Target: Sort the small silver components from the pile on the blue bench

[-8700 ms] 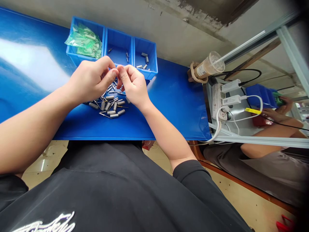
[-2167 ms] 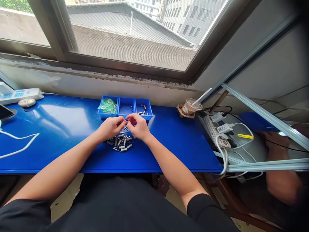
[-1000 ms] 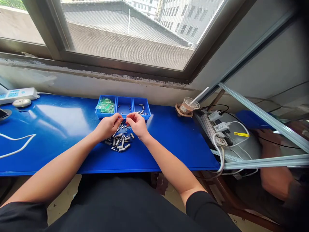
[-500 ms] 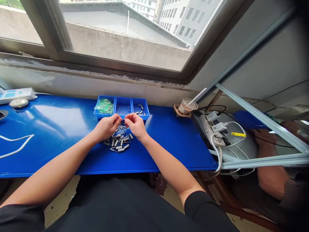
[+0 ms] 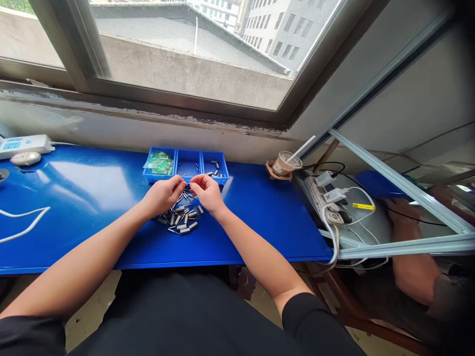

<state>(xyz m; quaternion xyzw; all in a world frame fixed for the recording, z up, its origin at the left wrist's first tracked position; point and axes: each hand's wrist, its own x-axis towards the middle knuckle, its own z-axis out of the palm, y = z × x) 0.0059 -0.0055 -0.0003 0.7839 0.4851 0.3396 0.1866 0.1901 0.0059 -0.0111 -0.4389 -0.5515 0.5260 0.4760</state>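
Note:
My left hand and my right hand are held close together over a pile of small silver metal parts with thin leads on the blue table. Fingertips of both hands pinch toward each other over the pile; what lies between them is too small to make out. Just behind the hands stand three joined blue bins. The left bin holds green bagged pieces, and the other two hold a few metal parts.
A plastic drink cup with a straw stands right of the bins. A white power strip with plugs and cables lies beyond the table's right edge. Another person's arm is at far right. A white cable, a mouse and a second power strip lie left.
The view rose from looking down at the table to take in the window. Both hands stayed over the pile, fingertips shifting slightly closer together.

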